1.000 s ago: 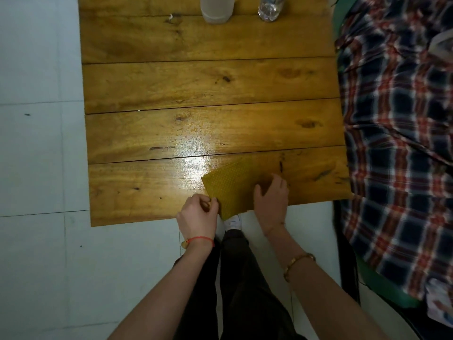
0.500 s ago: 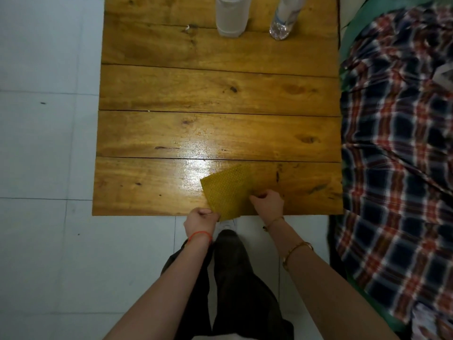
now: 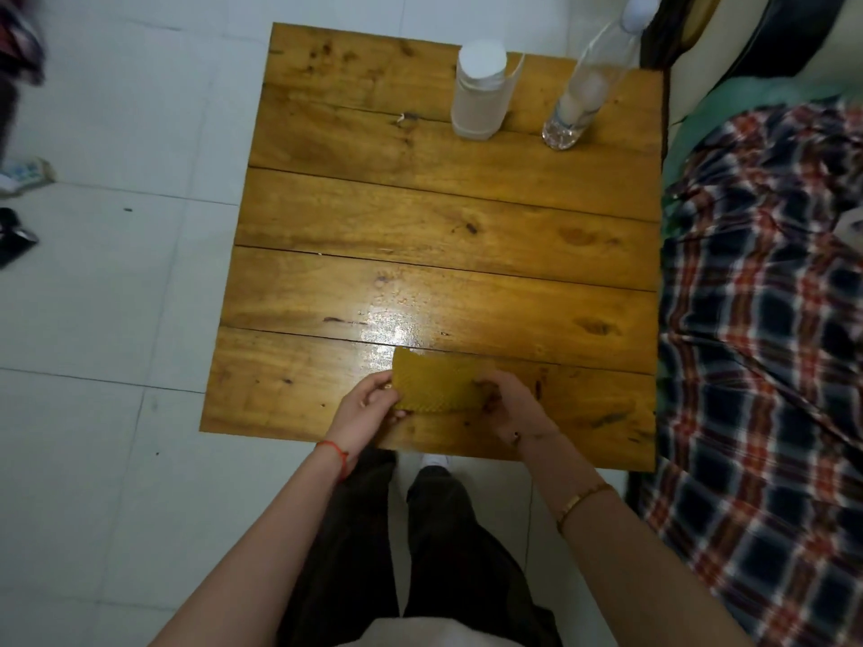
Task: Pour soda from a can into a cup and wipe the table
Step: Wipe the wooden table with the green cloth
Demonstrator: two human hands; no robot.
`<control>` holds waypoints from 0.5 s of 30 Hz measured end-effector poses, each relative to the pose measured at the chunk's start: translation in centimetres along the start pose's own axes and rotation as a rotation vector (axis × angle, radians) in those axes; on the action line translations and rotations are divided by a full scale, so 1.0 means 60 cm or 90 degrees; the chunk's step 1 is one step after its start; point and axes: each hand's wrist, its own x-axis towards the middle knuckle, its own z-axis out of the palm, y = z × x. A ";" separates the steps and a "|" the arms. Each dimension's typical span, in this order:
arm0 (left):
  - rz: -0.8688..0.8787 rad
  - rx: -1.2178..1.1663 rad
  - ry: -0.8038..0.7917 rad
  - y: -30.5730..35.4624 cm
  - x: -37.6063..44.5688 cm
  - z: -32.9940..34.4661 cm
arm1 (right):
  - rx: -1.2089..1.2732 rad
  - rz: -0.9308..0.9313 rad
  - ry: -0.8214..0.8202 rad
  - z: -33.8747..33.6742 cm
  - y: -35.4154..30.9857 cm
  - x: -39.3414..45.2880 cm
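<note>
We've got the cloth (image 3: 436, 384) held by both ends at the near edge of the table (image 3: 420, 226): left hand (image 3: 369, 408) pinches its left end, right hand (image 3: 511, 406) pinches the right end, fingers curled round it, cloth stretched flat between them w/ its far edge about at the plank seam. Looks like we're folding or squaring it up before a wipe (judging only from the grip). A shiny patch sits just beyond the cloth, mid-table; can't tell if it's wet or lamp glare. To do this well: fold to a firm pad, lay it flat, press w/ one palm, sweep far-to-near in overlapping passes. Cup (image 3: 478, 93) and bottle (image 3: 590, 84) stand at the far side, well apart from us, so keep strokes short of them. No can in view.
</note>
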 end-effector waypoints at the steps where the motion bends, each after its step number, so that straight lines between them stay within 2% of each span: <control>1: 0.016 -0.007 -0.009 0.017 0.006 -0.008 | 0.016 -0.008 -0.010 0.013 -0.014 -0.002; 6: 0.073 -0.008 -0.013 0.117 0.065 -0.063 | 0.086 -0.051 -0.042 0.103 -0.095 0.010; 15: 0.165 0.009 0.016 0.367 0.244 -0.191 | 0.106 -0.104 -0.103 0.331 -0.306 0.079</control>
